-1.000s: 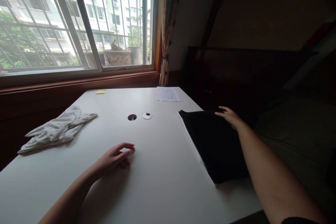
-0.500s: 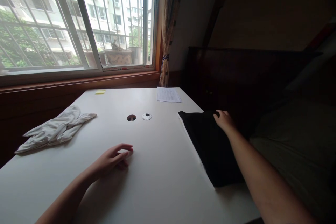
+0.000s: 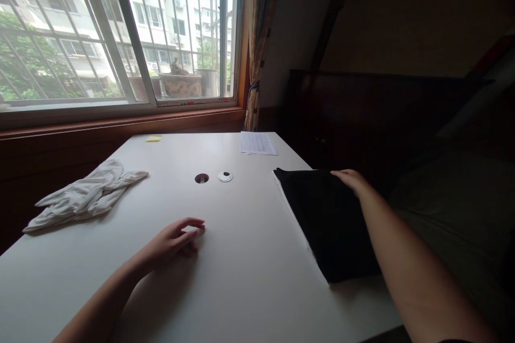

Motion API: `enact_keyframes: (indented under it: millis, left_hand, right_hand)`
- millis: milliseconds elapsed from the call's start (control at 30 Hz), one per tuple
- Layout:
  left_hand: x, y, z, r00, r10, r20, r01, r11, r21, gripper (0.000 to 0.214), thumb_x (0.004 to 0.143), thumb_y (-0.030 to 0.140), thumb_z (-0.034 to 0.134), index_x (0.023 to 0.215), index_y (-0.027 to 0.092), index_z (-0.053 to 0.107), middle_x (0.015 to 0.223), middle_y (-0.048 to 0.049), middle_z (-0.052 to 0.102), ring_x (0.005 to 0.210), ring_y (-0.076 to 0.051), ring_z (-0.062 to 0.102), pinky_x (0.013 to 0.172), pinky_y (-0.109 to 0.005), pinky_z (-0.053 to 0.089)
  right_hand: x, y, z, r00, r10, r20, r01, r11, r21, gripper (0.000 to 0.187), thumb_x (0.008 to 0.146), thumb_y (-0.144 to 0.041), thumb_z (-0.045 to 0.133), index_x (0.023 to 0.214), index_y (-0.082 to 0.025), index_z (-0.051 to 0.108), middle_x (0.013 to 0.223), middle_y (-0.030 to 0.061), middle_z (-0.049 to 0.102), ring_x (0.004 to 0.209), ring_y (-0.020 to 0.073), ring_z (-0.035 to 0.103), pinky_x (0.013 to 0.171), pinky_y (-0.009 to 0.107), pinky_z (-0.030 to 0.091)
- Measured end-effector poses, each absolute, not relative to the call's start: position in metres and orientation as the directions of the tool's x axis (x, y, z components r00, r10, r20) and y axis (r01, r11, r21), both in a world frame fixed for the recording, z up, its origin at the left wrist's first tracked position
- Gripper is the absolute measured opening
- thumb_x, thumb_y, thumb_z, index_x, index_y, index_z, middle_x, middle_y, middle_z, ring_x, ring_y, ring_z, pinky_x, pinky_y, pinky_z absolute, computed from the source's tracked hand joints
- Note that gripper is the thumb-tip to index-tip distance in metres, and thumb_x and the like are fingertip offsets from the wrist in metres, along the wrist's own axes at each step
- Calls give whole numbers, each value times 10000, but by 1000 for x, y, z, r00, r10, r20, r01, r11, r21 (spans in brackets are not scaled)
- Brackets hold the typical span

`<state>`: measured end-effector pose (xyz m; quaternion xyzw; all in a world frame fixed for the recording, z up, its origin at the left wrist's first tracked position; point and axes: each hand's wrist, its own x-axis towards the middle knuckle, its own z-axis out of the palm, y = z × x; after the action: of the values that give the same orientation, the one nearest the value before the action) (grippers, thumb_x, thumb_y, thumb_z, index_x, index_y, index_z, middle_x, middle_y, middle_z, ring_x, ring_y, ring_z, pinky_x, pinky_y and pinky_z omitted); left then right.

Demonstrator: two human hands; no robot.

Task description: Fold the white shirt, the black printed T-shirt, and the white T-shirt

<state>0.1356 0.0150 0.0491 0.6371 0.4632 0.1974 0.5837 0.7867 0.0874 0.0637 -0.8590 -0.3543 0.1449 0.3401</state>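
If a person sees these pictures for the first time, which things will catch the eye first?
The bright window at the upper left stands out most. Next comes the black cloth on the right of the white table, with the right hand at its far edge. A crumpled pale cloth lies at the table's left.

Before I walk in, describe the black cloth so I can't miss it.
Find the white table by the window. Along its right side, by the right hand, lies the flat black cloth. Unlike the crumpled pale cloth at left, it is dark and smooth.
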Motion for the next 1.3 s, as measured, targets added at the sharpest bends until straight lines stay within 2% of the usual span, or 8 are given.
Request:
enact_keyframes:
  millis: [167, 367, 533, 667, 800, 900, 1067, 1300]
  left_hand:
    - [136, 14, 50, 496, 819, -287, 356, 109, 928, 623, 846, 696, 633, 1249, 222, 638, 1182, -104, 720, 849, -234, 744, 800, -366, 585]
    - [136, 15, 49, 506, 818, -273, 340, 102, 935, 593, 853, 687, 636, 1240, 238, 643, 1322, -109, 665, 850, -227, 744, 814, -382, 587]
    - [136, 15, 49, 499, 821, -276, 345, 105, 933, 609, 842, 692, 643, 1242, 234, 641, 1297, -109, 680, 842, -224, 747, 786, -360, 584]
    - [136, 15, 50, 490, 822, -291, 364, 111, 925, 639, 834, 708, 634, 1253, 226, 636, 1166, -101, 731, 840, -230, 746, 772, -345, 577]
    - [137, 14, 51, 481, 826, -293, 373, 109, 921, 658, 816, 723, 635, 1245, 224, 642, 1154, -100, 734, 831, -232, 747, 767, -343, 575]
    - [137, 14, 51, 481, 826, -294, 372, 111, 921, 658, 805, 729, 641, 1233, 229, 646, 1160, -97, 730, 837, -241, 750, 782, -359, 578]
    - [138, 14, 52, 479, 827, -295, 371, 114, 922, 688, 782, 747, 650, 1228, 223, 646, 1116, -96, 734, 828, -242, 747, 775, -361, 580]
    - [137, 14, 49, 497, 823, -276, 373, 85, 924, 664, 831, 730, 618, 1243, 210, 644, 910, -67, 745, 822, -250, 749, 765, -351, 572]
  right_hand:
    - [784, 82, 66, 595, 802, 54, 490, -308, -816, 637, 715, -264, 777, 1335, -241, 631, 1223, 146, 716, 1022, 313, 719, 817, 417, 627]
    - [781, 80, 66, 521, 776, 356, 554, 11, -832, 608, 752, -180, 656, 1347, -275, 581, 1385, 123, 612, 1225, 288, 644, 942, 374, 577]
    - [781, 79, 57, 539, 741, 401, 741, -192, -643, 579, 754, -131, 571, 1321, -246, 600, 1433, 121, 514, 1256, 271, 620, 1004, 382, 551]
    - [773, 79, 48, 550, 742, 383, 787, -308, -534, 469, 743, -182, 619, 1204, -218, 698, 1427, 145, 485, 1241, 354, 598, 1078, 513, 496]
    - [753, 91, 35, 441, 816, 373, 863, -271, -426, 406, 898, -311, 544, 1272, -244, 686, 1474, 105, 529, 1357, 331, 513, 1190, 495, 384]
    - [739, 104, 23, 349, 894, 279, 898, -234, -373, 431, 940, -447, 532, 1308, -272, 673, 1500, 58, 557, 1416, 295, 474, 1221, 457, 345]
    - [732, 111, 9, 370, 921, 126, 897, -318, -306, 643, 945, -619, 478, 1488, -276, 519, 1624, 91, 415, 1517, 362, 322, 1212, 610, 281]
    - [713, 108, 25, 376, 924, 63, 907, -354, -229, 670, 990, -662, 350, 1538, -291, 453, 1662, 121, 334, 1525, 425, 272, 1151, 742, 259]
